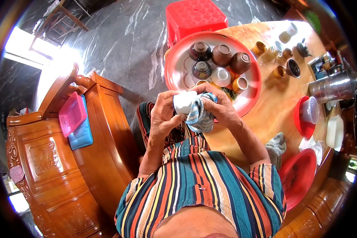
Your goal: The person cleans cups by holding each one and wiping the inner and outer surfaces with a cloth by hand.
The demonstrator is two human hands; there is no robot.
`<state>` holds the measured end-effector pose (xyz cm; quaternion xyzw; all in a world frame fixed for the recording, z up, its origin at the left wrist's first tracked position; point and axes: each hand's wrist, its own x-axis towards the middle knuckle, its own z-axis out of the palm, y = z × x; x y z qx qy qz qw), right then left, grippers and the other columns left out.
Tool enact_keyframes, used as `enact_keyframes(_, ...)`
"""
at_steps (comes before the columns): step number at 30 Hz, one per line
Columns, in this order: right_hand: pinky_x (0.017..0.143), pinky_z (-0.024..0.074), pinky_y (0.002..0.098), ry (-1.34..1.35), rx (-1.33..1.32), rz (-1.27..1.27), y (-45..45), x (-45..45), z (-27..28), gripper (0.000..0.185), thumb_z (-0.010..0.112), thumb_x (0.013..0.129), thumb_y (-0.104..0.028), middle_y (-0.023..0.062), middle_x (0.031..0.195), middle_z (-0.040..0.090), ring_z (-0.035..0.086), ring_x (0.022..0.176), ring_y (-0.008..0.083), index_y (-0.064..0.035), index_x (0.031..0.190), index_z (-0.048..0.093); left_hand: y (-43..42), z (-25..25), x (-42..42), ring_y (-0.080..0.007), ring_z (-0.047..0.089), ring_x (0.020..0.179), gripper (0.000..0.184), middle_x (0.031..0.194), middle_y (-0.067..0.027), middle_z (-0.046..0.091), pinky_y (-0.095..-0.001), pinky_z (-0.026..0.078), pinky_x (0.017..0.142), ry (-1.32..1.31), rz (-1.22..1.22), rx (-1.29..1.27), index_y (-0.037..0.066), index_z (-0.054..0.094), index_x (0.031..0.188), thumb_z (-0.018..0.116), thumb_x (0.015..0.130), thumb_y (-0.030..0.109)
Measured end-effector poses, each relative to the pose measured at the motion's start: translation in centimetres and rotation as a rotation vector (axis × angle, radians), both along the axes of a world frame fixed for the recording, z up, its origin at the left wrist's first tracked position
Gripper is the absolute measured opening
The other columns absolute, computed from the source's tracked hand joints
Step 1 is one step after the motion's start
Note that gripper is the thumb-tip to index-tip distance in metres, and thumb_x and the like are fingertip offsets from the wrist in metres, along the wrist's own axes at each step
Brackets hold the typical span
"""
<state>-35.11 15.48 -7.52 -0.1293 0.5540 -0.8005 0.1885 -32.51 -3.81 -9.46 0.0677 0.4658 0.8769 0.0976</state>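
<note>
A white cup [184, 102] is held between both hands in front of the chest. My left hand [162, 113] has its fingers closed on the cup's left side, with the thumb below. My right hand [222, 106] grips a blue-grey patterned cloth [201, 115], which lies against the cup's right side. Just beyond the hands is a round white tray with a red rim [254, 95]. Upside-down brown cups [222, 54], dark cups [200, 51], a white cup [221, 77] and an orange-brown patterned cup [240, 84] are on it.
Small cups [279, 71], a dark bowl [293, 68] and a metal pot [332, 86] stand on the wooden table [242, 139]. A grey cloth [276, 148] and a red basin [299, 178] are at the right. A red stool [196, 16] is beyond the tray; a wooden bench [103, 119] is at the left.
</note>
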Motion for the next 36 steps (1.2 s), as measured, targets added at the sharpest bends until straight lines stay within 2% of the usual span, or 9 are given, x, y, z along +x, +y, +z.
enact_keyframes(6, 0.084, 0.0436, 0.0269, -0.068, 0.154, 0.1, 0.4, -0.1, -0.3, 0.049, 0.065, 0.085, -0.041, 0.0035, 0.103, 0.056, 0.053, 0.094, 0.0099, -0.0018, 0.113, 0.055, -0.6, -0.4, 0.4, -0.0196, 0.053, 0.116, 0.062, 0.117, -0.0107, 0.059, -0.0335, 0.043, 0.097, 0.027, 0.084, -0.362, 0.003, 0.054, 0.121, 0.077, 0.064, -0.004)
enact_keyframes(10, 0.081, 0.0425, 0.0283, 0.067, 0.331, 0.089, 0.4, -0.1, 0.7, 0.049, 0.065, 0.082, -0.042, 0.0053, 0.097, 0.057, 0.052, 0.09, 0.0128, -0.0018, 0.109, 0.056, -0.5, -0.8, 0.2, -0.0286, 0.055, 0.114, 0.062, 0.121, -0.013, 0.059, -0.0359, 0.042, 0.098, 0.401, 0.106, -0.645, 0.006, 0.059, 0.117, 0.076, 0.058, -0.006)
enact_keyframes(16, 0.077, 0.0414, 0.028, 0.11, 0.46, 0.096, 0.5, -0.2, -0.4, 0.039, 0.054, 0.092, -0.04, 0.0047, 0.086, 0.055, 0.05, 0.084, 0.0127, -0.0022, 0.098, 0.058, 0.2, -0.7, 0.2, -0.0278, 0.054, 0.116, 0.062, 0.121, -0.0128, 0.059, -0.0361, 0.041, 0.099, 0.495, 0.072, -0.664, 0.006, 0.058, 0.116, 0.073, 0.058, -0.009)
enact_keyframes(19, 0.073, 0.0395, 0.0283, 0.172, 0.438, -0.018, 0.7, -0.1, -1.2, 0.038, 0.046, 0.097, -0.037, 0.0031, 0.08, 0.051, 0.045, 0.079, 0.0118, -0.0017, 0.09, 0.056, 0.9, -0.5, 0.4, -0.0259, 0.054, 0.117, 0.066, 0.122, -0.0126, 0.058, -0.0351, 0.041, 0.1, 0.471, 0.046, -0.609, 0.005, 0.054, 0.12, 0.072, 0.059, -0.011)
enact_keyframes(24, 0.065, 0.0373, 0.0288, 0.192, 0.35, -0.178, 0.4, -0.2, -2.0, 0.036, 0.046, 0.097, -0.032, 0.001, 0.072, 0.043, 0.041, 0.072, 0.0114, -0.0016, 0.08, 0.052, 1.8, -1.1, 0.4, -0.0192, 0.053, 0.117, 0.072, 0.123, -0.0099, 0.054, -0.0321, 0.041, 0.101, 0.225, 0.009, -0.494, -0.001, 0.041, 0.13, 0.072, 0.066, -0.011)
enact_keyframes(26, 0.064, 0.0356, 0.0265, 0.057, 0.238, -0.202, 0.2, -0.1, -2.4, 0.034, 0.047, 0.098, -0.028, -0.0014, 0.071, 0.04, 0.038, 0.071, 0.009, -0.0016, 0.078, 0.051, 1.9, -2.2, 0.3, -0.0197, 0.053, 0.116, 0.071, 0.123, -0.0098, 0.054, -0.0318, 0.04, 0.101, 0.138, 0.015, -0.355, -0.001, 0.041, 0.131, 0.077, 0.07, -0.003)
enact_keyframes(27, 0.064, 0.0399, 0.0217, 0.078, 0.234, -0.203, 0.2, -0.2, -2.5, 0.029, 0.046, 0.099, -0.025, -0.0041, 0.077, 0.051, 0.044, 0.073, 0.0037, -0.0025, 0.086, 0.058, 1.9, -2.5, 0.1, -0.0199, 0.053, 0.115, 0.071, 0.123, -0.0097, 0.053, -0.0316, 0.04, 0.1, 0.118, 0.014, -0.294, 0.0, 0.041, 0.131, 0.079, 0.072, 0.003)
enact_keyframes(31, 0.063, 0.0393, 0.0216, 0.14, 0.283, -0.21, 0.6, -0.2, -2.1, 0.028, 0.046, 0.1, -0.024, -0.0053, 0.076, 0.051, 0.043, 0.072, 0.0027, -0.0024, 0.085, 0.057, 2.2, -1.6, 0.3, -0.0198, 0.053, 0.115, 0.077, 0.124, -0.0106, 0.054, -0.032, 0.04, 0.1, 0.033, -0.046, -0.005, -0.002, 0.04, 0.133, 0.082, 0.072, 0.019)
enact_keyframes(36, 0.065, 0.0401, 0.0204, 0.043, 0.26, -0.197, 0.3, -0.1, -2.0, 0.025, 0.05, 0.099, -0.023, -0.0062, 0.077, 0.051, 0.044, 0.073, 0.0019, -0.0038, 0.086, 0.059, 1.5, -1.6, 0.3, -0.02, 0.056, 0.112, 0.074, 0.123, -0.0125, 0.055, -0.0313, 0.044, 0.097, -0.104, -0.052, 0.095, -0.005, 0.039, 0.133, 0.078, 0.076, 0.023)
